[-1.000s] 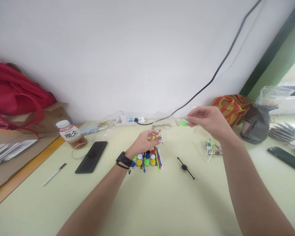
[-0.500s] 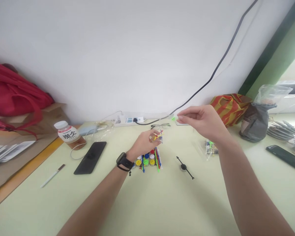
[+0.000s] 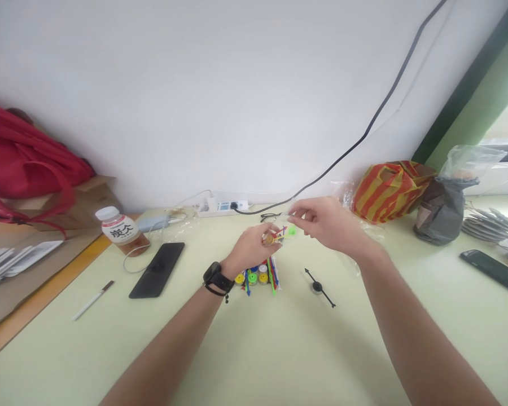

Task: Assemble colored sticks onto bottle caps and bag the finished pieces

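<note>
The right hand (image 3: 320, 225), its grip pinched narrow, has brought a green disc (image 3: 292, 231) left, putting it just beside the coloured arrows (image 3: 281, 232) held by the left hand (image 3: 249, 246).

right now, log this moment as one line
left hand: holding colored arrows | right hand: near green piece | black arrow: on table

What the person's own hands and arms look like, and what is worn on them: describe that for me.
The forearms show no sleeves, and neither the left hand nor the right hand wears a glove. On the left wrist are a black watch and a thin dark bracelet with a small dangling end. The right wrist is bare.
</note>
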Demonstrator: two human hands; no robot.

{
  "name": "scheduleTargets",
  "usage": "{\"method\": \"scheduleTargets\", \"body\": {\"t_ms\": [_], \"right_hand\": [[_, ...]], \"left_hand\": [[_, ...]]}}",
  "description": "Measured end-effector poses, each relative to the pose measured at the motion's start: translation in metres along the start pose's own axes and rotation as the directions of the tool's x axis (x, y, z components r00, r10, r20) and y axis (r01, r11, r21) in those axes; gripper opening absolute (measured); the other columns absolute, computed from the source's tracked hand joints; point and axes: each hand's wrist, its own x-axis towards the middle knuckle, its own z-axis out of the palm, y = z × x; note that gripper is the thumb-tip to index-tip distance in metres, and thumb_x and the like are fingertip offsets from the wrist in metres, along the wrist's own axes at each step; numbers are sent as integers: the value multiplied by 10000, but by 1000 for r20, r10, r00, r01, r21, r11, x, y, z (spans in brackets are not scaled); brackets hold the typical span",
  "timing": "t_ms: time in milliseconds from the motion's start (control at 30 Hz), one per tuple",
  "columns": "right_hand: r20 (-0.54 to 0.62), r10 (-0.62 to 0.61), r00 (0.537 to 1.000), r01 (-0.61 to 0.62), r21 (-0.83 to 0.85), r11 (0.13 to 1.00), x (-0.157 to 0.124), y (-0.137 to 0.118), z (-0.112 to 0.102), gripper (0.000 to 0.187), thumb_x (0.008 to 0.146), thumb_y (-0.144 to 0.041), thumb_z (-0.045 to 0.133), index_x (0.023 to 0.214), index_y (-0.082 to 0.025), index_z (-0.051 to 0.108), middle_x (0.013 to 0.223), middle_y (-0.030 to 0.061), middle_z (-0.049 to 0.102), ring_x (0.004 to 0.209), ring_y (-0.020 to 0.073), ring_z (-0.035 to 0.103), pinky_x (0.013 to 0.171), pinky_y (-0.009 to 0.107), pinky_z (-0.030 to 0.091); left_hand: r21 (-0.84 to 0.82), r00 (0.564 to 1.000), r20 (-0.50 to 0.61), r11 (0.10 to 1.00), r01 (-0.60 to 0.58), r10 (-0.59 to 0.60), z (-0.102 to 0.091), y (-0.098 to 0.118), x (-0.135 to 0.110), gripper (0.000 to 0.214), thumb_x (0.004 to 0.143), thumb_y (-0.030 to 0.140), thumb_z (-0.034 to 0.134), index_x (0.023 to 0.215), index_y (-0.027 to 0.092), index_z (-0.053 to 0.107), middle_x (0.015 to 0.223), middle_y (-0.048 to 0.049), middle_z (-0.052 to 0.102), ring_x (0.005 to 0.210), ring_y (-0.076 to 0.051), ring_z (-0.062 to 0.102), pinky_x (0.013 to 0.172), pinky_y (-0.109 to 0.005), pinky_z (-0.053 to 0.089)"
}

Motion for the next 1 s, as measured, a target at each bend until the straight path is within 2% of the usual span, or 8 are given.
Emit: {"method": "scheduleTargets", "body": {"t_ms": [200,367,500,667,800,1000], "right_hand": [[39,2,999,-3,21,1000,-3,-2,-6,434,1013,-500,442,850,-198,706,735,33,663,587,153,602,558,273,407],[106,21,994,-20,-11,1000,-4,3,-7,292,943,-487,583,933,-234,729,912,23,738,620,139,607,575,260,419],[182,15,983,-5,-52,999,-4,8,-5,213,919,-428,621,949,-250,732,934,22,735,693,153,647,592,251,420],[316,57,947,-45,-45,998,-2,15,-1,146,891,-274,592,882,-225,730,879,21,725,597,130,618,580,254,431],[292,94,952,-80,-59,995,-2,16,-4,126,850,-262,629,819,-223,744,742,17,700,592,149,607,552,257,421],[231,128,964,-104,-117,988,-2,10,-9,186,850,-289,620,706,-213,709,605,-10,615,523,126,498,484,261,339]], "left_hand": [[-66,1000,-3,998,7,-7,-2,-3,1,306,836,360,727,1120,244,720,1057,-15,766,894,-213,688,781,-299,517],[-188,999,32,982,-8,14,-4,-2,2,321,863,398,714,1123,211,721,1069,-35,759,934,-211,682,792,-287,515],[-135,998,38,990,-36,41,-7,4,0,277,837,366,731,1064,207,737,988,-18,756,841,-186,659,744,-276,498],[-73,997,53,996,-51,55,-9,12,-2,249,822,344,735,1033,213,743,919,-7,745,787,-176,641,720,-274,488],[-57,996,61,997,-55,58,-10,13,-1,243,827,330,728,1039,210,741,962,-27,759,809,-192,662,752,-287,510],[-20,996,64,998,-61,62,-12,11,-2,223,815,290,736,1028,223,739,952,-19,764,764,-175,659,736,-279,509]]}}
